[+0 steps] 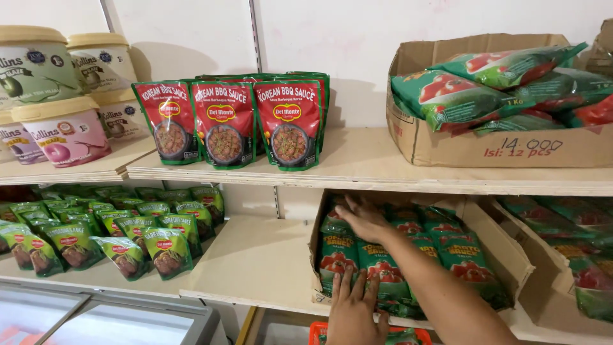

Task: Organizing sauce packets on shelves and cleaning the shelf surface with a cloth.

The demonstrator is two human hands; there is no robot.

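Left hand (353, 310): lower centre, flat on the front of the green sauce pouches (383, 268).
Right hand (359, 216): centre, reaching across to the back row of the same pouches.
Open carton (517, 255): lower right shelf, holds these pouches.
Red pouches (225, 121): upper centre, standing upright.
Tubs (64, 131): upper left, stacked.
Upper carton (498, 150): upper right, bags piled inside.
Green standing pouches (115, 236): lower left.

The upper wooden shelf (357, 167) carries 3 red sauce pouches (225, 121), tubs (60, 131) and a cardboard box (485, 148). The lower shelf (255, 262) holds green pouches (128, 236) and an open carton of tomato sauce packs (415, 255).
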